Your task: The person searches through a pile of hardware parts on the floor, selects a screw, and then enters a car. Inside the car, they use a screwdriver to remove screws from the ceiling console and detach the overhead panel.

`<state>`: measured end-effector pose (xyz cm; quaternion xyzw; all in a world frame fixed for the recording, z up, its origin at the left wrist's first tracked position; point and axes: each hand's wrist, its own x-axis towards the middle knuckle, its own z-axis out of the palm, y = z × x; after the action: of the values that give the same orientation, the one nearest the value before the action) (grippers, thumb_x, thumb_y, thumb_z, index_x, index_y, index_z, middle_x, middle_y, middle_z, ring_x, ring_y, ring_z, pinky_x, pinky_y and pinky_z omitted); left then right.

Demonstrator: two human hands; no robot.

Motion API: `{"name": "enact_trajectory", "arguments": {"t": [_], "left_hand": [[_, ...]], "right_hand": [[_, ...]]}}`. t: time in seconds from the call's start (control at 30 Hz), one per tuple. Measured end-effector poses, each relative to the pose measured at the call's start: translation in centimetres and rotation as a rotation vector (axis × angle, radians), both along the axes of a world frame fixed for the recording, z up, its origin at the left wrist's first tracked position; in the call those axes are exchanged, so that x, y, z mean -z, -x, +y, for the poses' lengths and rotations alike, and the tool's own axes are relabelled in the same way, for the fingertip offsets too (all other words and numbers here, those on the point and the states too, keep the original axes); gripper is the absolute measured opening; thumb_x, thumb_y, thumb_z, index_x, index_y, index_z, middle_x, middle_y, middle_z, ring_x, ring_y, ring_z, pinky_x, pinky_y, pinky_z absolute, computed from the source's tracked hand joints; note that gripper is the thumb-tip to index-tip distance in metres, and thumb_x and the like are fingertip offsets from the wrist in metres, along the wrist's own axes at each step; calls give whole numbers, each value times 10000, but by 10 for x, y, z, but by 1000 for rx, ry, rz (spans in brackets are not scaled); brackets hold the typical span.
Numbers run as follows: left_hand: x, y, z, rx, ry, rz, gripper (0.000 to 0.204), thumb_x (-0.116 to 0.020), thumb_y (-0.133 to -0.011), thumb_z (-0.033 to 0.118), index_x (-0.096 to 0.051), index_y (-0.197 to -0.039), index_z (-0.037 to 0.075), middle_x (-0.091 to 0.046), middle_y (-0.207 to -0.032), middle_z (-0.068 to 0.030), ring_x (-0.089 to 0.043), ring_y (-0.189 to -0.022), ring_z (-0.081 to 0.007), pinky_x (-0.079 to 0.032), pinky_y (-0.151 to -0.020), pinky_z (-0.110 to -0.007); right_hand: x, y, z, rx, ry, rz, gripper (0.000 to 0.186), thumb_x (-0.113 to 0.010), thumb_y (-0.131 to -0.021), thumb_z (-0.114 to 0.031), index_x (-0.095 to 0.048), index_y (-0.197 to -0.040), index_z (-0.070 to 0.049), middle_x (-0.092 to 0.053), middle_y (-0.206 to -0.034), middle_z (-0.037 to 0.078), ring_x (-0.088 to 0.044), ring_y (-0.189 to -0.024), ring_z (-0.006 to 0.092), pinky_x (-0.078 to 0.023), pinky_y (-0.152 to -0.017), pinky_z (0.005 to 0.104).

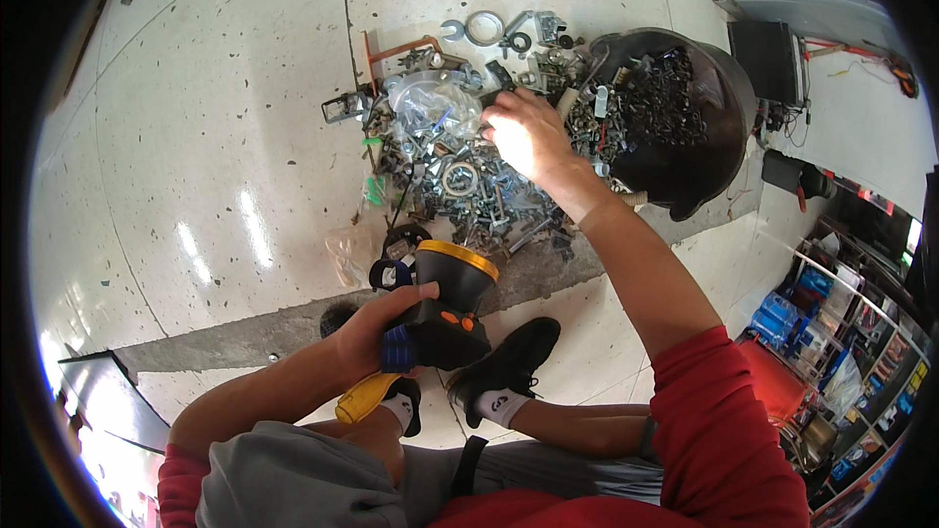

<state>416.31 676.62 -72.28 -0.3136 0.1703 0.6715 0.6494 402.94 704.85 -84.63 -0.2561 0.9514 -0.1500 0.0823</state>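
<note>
My left hand (369, 329) grips a black headlamp (452, 286) with a yellow ring around its lens, orange buttons and a blue strap. The lamp points toward a heap of screws, bolts and other hardware (469, 210) on the floor. Over the heap's upper part reaches my right hand (526, 130), brightly lit, with bent fingers down among the pieces. What its fingertips hold, if anything, is hidden. Just left of them lies a clear plastic bag (430, 103). A metal ring (460, 179) rests on the heap below that hand.
Right of the heap, a black bucket (719, 152) lies tipped, with small dark screws (670, 103) inside. A steel ring (484, 28) and a wrench (453, 30) are at the far edge. My shoe (518, 362) stands near. Shelves with packages (851, 381) are at the right.
</note>
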Motion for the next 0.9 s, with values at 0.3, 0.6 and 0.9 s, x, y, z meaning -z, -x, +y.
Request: {"name": "enact_trajectory", "arguments": {"t": [0.3, 0.6, 0.9], "left_hand": [[-1, 4, 1, 11, 5, 26, 594, -606, -900, 526, -608, -1273, 63, -727, -1007, -51, -666, -712, -105, -498, -531, -221], [-3, 8, 1, 40, 76, 23, 595, -620, -897, 515, -602, -1287, 67, -728, -1055, -50, -691, -787, -110, -518, -564, -231], [0, 6, -2, -94, -48, -21, 548, -619, -927, 418, -578, -1304, 22, -703, -1159, -101, -693, -1035, -186, -557, -857, -298]], "right_hand": [[-9, -20, -20, 296, 63, 108, 86, -661, -773, -108, -664, -858, -92, -618, -916, 76, -613, -881, 306, -530, -745, 425], [-8, -18, -16, 186, 57, 123, 134, -672, -800, -100, -662, -923, -47, -617, -957, 106, -602, -946, 303, -524, -798, 431], [-39, -59, -3, 295, 564, -56, 222, -721, -834, 56, -635, -1029, -8, -671, -991, 87, -664, -830, 145, -518, -738, 262]]}}
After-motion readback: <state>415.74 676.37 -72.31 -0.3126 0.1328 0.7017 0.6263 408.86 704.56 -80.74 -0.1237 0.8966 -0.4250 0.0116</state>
